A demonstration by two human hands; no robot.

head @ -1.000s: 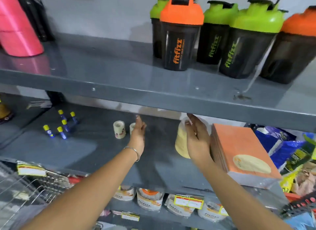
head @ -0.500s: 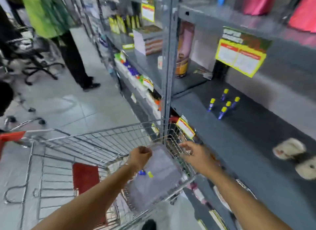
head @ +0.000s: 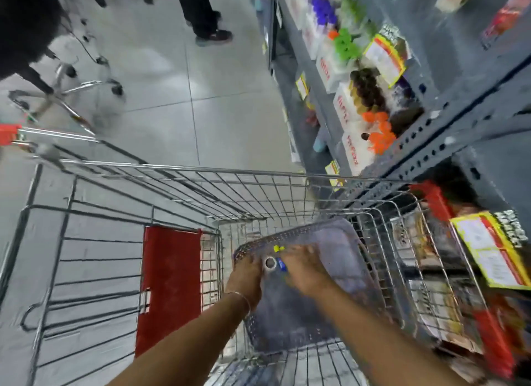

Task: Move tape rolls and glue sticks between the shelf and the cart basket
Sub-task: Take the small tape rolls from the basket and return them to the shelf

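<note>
Both my hands are low over a grey perforated basket (head: 339, 236) that sits in the wire cart (head: 201, 181). My left hand (head: 247, 273) pinches a small pale tape roll (head: 270, 263) at its fingertips, the hole facing up. Just right of the roll, between my hands, a blue glue stick with a yellow cap (head: 280, 256) lies on the basket floor. My right hand (head: 304, 273) hovers palm down over the basket with fingers spread; it is blurred and nothing shows in it.
The grey shelf unit (head: 431, 132) with boxed goods and yellow price tags runs along the right, close to the cart. A red flap (head: 169, 285) stands in the cart left of the basket. A person's legs (head: 207, 18) and a chair base (head: 66, 92) are on the tiled floor ahead.
My view swung from the shelf down to the cart. Both hands left the shelf and came over the basket; the left now holds a tape roll there.
</note>
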